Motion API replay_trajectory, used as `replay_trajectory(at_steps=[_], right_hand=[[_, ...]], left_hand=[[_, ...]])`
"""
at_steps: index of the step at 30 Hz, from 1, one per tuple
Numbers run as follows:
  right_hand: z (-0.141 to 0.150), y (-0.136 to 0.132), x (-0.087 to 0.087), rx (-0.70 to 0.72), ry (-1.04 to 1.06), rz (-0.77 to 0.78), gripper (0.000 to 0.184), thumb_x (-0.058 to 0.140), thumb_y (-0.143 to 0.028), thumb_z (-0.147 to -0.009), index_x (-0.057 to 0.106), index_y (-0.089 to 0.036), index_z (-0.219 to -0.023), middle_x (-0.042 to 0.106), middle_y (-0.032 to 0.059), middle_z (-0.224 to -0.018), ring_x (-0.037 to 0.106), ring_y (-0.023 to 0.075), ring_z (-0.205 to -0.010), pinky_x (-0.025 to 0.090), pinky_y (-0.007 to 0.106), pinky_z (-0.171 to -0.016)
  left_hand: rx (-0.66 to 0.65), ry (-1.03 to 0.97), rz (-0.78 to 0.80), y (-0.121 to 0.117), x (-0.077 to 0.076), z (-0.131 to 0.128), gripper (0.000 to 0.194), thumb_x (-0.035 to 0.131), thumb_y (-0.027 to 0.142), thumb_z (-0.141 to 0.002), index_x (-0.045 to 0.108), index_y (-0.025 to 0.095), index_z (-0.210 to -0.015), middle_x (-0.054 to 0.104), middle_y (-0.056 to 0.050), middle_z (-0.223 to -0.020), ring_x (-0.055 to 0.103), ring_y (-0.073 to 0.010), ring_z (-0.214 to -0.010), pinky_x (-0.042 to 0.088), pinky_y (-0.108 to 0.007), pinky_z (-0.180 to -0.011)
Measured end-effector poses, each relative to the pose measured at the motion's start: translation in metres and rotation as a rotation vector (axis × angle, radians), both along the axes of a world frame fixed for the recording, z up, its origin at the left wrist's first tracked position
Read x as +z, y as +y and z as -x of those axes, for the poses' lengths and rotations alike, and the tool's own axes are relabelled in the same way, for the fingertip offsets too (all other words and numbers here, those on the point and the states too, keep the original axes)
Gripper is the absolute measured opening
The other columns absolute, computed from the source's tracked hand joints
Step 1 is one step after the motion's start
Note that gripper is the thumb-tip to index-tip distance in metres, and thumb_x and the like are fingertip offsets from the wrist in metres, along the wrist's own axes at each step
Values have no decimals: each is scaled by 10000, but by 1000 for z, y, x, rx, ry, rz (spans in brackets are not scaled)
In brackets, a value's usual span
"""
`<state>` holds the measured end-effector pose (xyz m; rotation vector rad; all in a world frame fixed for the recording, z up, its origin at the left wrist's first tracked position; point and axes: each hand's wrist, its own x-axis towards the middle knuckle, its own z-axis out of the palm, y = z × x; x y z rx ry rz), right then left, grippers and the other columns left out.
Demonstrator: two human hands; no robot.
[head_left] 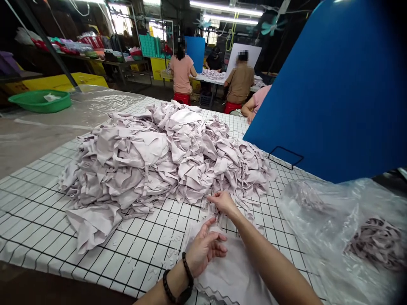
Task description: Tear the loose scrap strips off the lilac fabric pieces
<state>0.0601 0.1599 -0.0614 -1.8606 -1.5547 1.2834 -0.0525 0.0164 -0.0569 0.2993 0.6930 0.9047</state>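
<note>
A big heap of pale lilac fabric pieces (159,161) lies on a white table with a black grid (38,203). In front of me lies a flat lilac fabric piece (229,271). My left hand (205,248), with dark bead bracelets on the wrist, rests on that piece with its fingers curled and partly apart. My right hand (222,201) reaches to the near edge of the heap and pinches a small bit of lilac fabric at the top of the flat piece. Small fabric scraps lie scattered around both hands.
A clear plastic bag (343,237) holding lilac pieces lies at the right. A blue board (333,93) stands upright behind it on a black wire foot. A green basin (40,101) sits far left on plastic sheeting. Other people sit working at a far table.
</note>
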Motion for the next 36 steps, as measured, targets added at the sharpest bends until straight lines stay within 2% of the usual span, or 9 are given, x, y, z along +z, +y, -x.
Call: replay_trajectory(at_steps=[6,11,16,20,22,27,30,33,36], right_hand=[[12,20,4,42,-25,69,226,698,-235,-582,480,-188,-542,387,-57,-449,337,84,-440,208,220,-434],[9,17,16,17,144,159,256,702,-295,-625,468,-194,-608,323,-82,-451,238,57,-398,146,211,-382],[-12,18,34,29,471,218,318,711,-447,-653,559,-187,-755,511,-36,-629,267,39,-419,126,173,-345],[-28,23,57,-39,728,158,270,714,-410,-694,606,-187,-801,622,-10,-796,276,10,-408,154,136,-317],[-29,20,67,-58,772,84,256,723,-387,-702,645,-170,-813,660,25,-838,364,12,-413,225,132,-311],[-22,-16,70,174,526,-94,299,691,-393,-743,720,-150,-915,703,87,-899,653,164,-682,515,251,-551],[-22,-46,61,331,319,-193,238,608,-366,-822,734,-178,-896,701,54,-792,650,177,-740,520,297,-686],[-30,-69,50,475,59,-411,232,507,-271,-889,728,-201,-904,670,40,-764,614,151,-718,490,277,-689],[-42,-82,39,605,-155,-576,311,442,-152,-885,682,-223,-1070,650,55,-846,593,148,-737,477,263,-673]], left_hand=[[15,-49,20,0,-4,0,717,553,262,-818,124,221,-1392,623,-50,-895,626,-144,-624,479,-305,-637],[8,-59,33,1,-5,1,735,558,260,-812,113,222,-1395,622,-52,-906,630,-145,-626,481,-300,-630],[3,-55,37,2,-6,1,731,553,257,-821,110,223,-1401,624,-55,-914,632,-147,-622,484,-310,-633],[-9,-42,46,3,-7,1,725,559,255,-820,121,235,-1398,627,-56,-929,636,-149,-618,486,-314,-639],[-10,-36,50,3,-7,1,691,548,290,-837,141,237,-1392,632,-56,-917,637,-153,-611,485,-318,-640],[10,-63,79,5,-3,2,602,444,512,-877,248,223,-1367,650,-87,-919,665,-200,-677,486,-334,-670],[14,-94,106,5,0,4,632,415,594,-857,347,180,-1330,653,-123,-979,675,-229,-764,491,-350,-727],[3,-139,138,6,1,6,672,400,642,-837,487,99,-1224,646,-160,-1016,671,-236,-798,499,-350,-749],[6,-177,143,7,2,6,672,397,643,-840,560,61,-1135,646,-174,-1012,668,-227,-798,511,-338,-742]])
